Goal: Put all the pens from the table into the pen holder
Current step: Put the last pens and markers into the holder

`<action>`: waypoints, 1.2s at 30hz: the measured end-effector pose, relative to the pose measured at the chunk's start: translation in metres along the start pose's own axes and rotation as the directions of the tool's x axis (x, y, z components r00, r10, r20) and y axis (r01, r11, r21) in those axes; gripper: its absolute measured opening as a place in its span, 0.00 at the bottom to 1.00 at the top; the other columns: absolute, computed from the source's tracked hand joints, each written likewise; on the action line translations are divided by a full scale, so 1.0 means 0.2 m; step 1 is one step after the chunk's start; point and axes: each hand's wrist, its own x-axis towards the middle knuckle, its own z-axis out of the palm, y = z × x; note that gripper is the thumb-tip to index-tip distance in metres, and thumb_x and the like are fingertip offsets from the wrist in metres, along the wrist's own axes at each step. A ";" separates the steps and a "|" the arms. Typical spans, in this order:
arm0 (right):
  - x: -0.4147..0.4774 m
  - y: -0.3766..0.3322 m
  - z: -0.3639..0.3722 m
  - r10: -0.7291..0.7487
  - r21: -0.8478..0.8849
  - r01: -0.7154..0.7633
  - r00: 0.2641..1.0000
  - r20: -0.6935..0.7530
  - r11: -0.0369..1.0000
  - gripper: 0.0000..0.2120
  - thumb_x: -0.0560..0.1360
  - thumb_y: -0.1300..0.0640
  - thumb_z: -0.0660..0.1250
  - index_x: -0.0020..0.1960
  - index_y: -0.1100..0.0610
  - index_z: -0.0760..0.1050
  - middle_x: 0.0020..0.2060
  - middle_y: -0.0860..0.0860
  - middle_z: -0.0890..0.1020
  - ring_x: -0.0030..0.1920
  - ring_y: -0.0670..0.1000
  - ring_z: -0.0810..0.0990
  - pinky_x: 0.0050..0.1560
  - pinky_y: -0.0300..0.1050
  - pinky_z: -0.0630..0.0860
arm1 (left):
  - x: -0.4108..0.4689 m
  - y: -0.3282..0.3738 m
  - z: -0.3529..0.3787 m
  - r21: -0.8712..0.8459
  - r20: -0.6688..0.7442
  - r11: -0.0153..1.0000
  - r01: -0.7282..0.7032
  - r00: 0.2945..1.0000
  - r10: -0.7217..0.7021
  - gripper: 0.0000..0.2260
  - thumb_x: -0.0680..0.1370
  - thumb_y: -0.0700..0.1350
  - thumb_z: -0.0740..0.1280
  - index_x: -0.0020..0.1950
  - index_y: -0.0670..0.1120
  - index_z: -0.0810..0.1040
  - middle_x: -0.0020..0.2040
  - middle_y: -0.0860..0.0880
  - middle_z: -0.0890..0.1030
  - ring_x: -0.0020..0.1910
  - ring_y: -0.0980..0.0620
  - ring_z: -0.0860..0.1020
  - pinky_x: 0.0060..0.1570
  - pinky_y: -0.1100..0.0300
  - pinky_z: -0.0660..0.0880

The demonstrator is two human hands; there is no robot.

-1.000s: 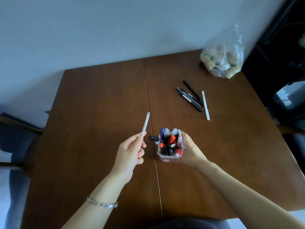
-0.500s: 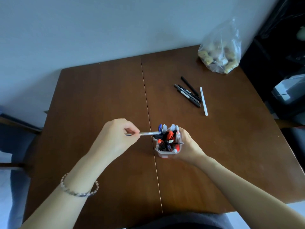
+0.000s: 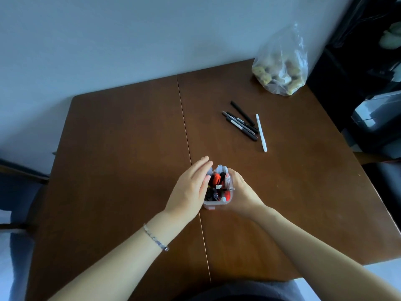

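A clear plastic pen holder (image 3: 217, 205) full of red, black and white pens stands near the middle of the brown table (image 3: 121, 161). My right hand (image 3: 242, 191) wraps around its right side. My left hand (image 3: 191, 189) lies flat against its left side, fingers straight, holding nothing. Farther back and to the right, several black pens (image 3: 242, 124) lie in a loose bunch on the table. A white pen (image 3: 261, 132) lies just right of them.
A clear plastic bag (image 3: 282, 66) with lumpy contents sits at the table's far right corner. Dark furniture stands past the right edge. A seam runs down the table's middle.
My left hand carried a silver pen to the holder and let it go inside. That hand now rests flat against the holder's left side.
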 end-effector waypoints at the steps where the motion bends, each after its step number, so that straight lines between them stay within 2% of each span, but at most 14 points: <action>1: 0.00 0.01 0.00 -0.006 -0.002 0.006 1.000 0.005 1.000 0.38 0.54 0.42 0.77 0.61 0.45 0.65 0.55 0.42 0.71 0.58 0.43 0.69 0.61 0.46 0.73 | -0.02 0.00 0.03 0.042 0.071 0.999 -0.005 0.997 0.002 0.19 0.81 0.47 0.50 0.72 0.44 0.62 0.73 0.51 0.62 0.72 0.57 0.55 0.71 0.63 0.53; 3: -0.01 0.01 -0.01 -0.026 -0.017 0.026 1.000 0.010 1.000 0.41 0.54 0.40 0.75 0.63 0.46 0.65 0.56 0.44 0.72 0.58 0.44 0.70 0.59 0.49 0.75 | -0.03 0.00 0.09 0.141 0.170 0.987 -0.070 0.984 0.045 0.26 0.79 0.56 0.39 0.74 0.47 0.53 0.76 0.51 0.54 0.73 0.56 0.43 0.70 0.60 0.44; 5: -0.01 0.01 -0.01 -0.029 -0.032 0.030 0.999 0.016 0.999 0.41 0.55 0.42 0.76 0.64 0.48 0.65 0.56 0.44 0.72 0.57 0.44 0.69 0.58 0.49 0.75 | -0.02 -0.01 0.11 0.118 0.193 0.992 -0.042 0.981 0.019 0.29 0.76 0.60 0.36 0.75 0.49 0.48 0.76 0.54 0.48 0.72 0.59 0.37 0.71 0.59 0.40; 8: -0.02 -0.01 -0.02 -0.029 -0.015 0.029 1.000 0.012 0.999 0.38 0.59 0.49 0.78 0.64 0.49 0.65 0.54 0.41 0.69 0.58 0.43 0.68 0.59 0.47 0.73 | -0.04 -0.02 0.10 0.054 0.207 0.998 -0.018 0.978 0.006 0.30 0.75 0.63 0.34 0.73 0.50 0.42 0.74 0.56 0.40 0.72 0.61 0.35 0.72 0.61 0.36; 10: -0.02 -0.01 -0.03 -0.020 -0.015 0.020 1.000 0.022 1.000 0.35 0.61 0.52 0.77 0.64 0.51 0.65 0.55 0.43 0.70 0.60 0.46 0.69 0.60 0.48 0.73 | -0.07 -0.04 0.11 0.199 0.239 0.979 -0.052 0.971 0.004 0.31 0.75 0.64 0.34 0.73 0.48 0.41 0.75 0.52 0.42 0.74 0.55 0.37 0.72 0.58 0.38; 12: -0.01 -0.01 -0.02 -0.017 -0.052 0.018 1.000 0.025 0.998 0.35 0.63 0.52 0.75 0.66 0.53 0.64 0.59 0.47 0.71 0.62 0.47 0.70 0.61 0.49 0.74 | -0.05 -0.04 0.11 0.373 0.241 0.924 -0.082 0.970 -0.011 0.33 0.76 0.64 0.39 0.74 0.45 0.49 0.76 0.46 0.53 0.74 0.49 0.47 0.71 0.49 0.47; 14: 0.00 0.01 -0.01 -0.053 -0.140 0.057 0.998 0.029 0.989 0.35 0.67 0.52 0.72 0.69 0.55 0.62 0.61 0.50 0.70 0.63 0.49 0.69 0.63 0.46 0.72 | 0.00 -0.01 0.09 0.397 0.229 0.913 -0.092 0.973 -0.001 0.34 0.75 0.66 0.46 0.74 0.45 0.53 0.75 0.46 0.58 0.74 0.49 0.50 0.69 0.48 0.51; 17: 0.01 0.03 -0.05 -0.081 -0.308 0.137 0.979 0.190 0.941 0.38 0.71 0.56 0.68 0.74 0.58 0.51 0.70 0.53 0.63 0.69 0.52 0.66 0.67 0.43 0.67 | 0.01 -0.06 0.07 0.079 0.279 0.994 -0.080 0.959 0.055 0.41 0.71 0.64 0.63 0.74 0.52 0.43 0.75 0.56 0.41 0.73 0.59 0.40 0.69 0.59 0.49; 19: 0.05 0.08 -0.14 0.060 -0.250 0.008 0.963 0.262 0.968 0.44 0.70 0.65 0.69 0.76 0.56 0.44 0.73 0.51 0.59 0.68 0.53 0.68 0.59 0.41 0.71 | 0.00 -0.09 0.05 -0.089 0.284 0.996 0.031 0.959 -0.004 0.49 0.66 0.58 0.73 0.72 0.58 0.39 0.74 0.59 0.40 0.72 0.61 0.45 0.68 0.61 0.54; 20: 0.08 0.12 -0.18 0.107 -0.240 -0.053 0.970 0.217 0.969 0.44 0.69 0.69 0.68 0.76 0.54 0.45 0.73 0.50 0.61 0.66 0.52 0.70 0.54 0.40 0.72 | 0.00 -0.11 0.05 -0.140 0.300 0.986 0.094 0.953 -0.048 0.51 0.64 0.55 0.76 0.70 0.61 0.38 0.75 0.58 0.44 0.71 0.62 0.50 0.68 0.61 0.57; 22: 0.18 0.19 -0.27 0.219 -0.210 -0.219 0.975 -0.024 0.953 0.36 0.71 0.68 0.64 0.74 0.54 0.54 0.68 0.53 0.68 0.62 0.53 0.73 0.54 0.44 0.74 | 0.00 -0.11 0.06 -0.229 0.344 0.949 0.217 0.930 -0.129 0.50 0.64 0.49 0.78 0.67 0.67 0.41 0.73 0.59 0.58 0.69 0.62 0.59 0.67 0.60 0.63; 25: 0.39 0.26 -0.38 0.404 -0.082 -0.452 0.854 -0.330 0.888 0.23 0.75 0.61 0.62 0.69 0.58 0.63 0.61 0.57 0.72 0.56 0.57 0.75 0.52 0.50 0.75 | 0.02 -0.12 0.07 -0.291 0.343 0.917 0.271 0.925 -0.165 0.47 0.63 0.46 0.78 0.70 0.64 0.49 0.65 0.63 0.63 0.67 0.61 0.65 0.64 0.66 0.63; 32: 0.71 0.36 -0.47 0.568 -0.165 -0.652 0.738 -0.366 0.740 0.18 0.77 0.63 0.58 0.66 0.64 0.63 0.63 0.63 0.69 0.62 0.62 0.70 0.58 0.56 0.71 | 0.15 -0.16 0.02 -0.293 0.219 0.905 0.308 0.943 -0.250 0.43 0.64 0.45 0.78 0.72 0.55 0.56 0.61 0.65 0.63 0.61 0.65 0.65 0.53 0.81 0.60; 36: 0.81 0.32 -0.48 0.358 -0.427 -0.493 0.862 -0.359 0.758 0.17 0.78 0.64 0.55 0.66 0.67 0.64 0.63 0.63 0.68 0.60 0.63 0.71 0.56 0.52 0.72 | 0.22 -0.27 0.00 -0.324 0.149 0.889 0.323 0.945 -0.290 0.44 0.63 0.44 0.78 0.72 0.54 0.56 0.64 0.62 0.65 0.64 0.62 0.66 0.62 0.69 0.65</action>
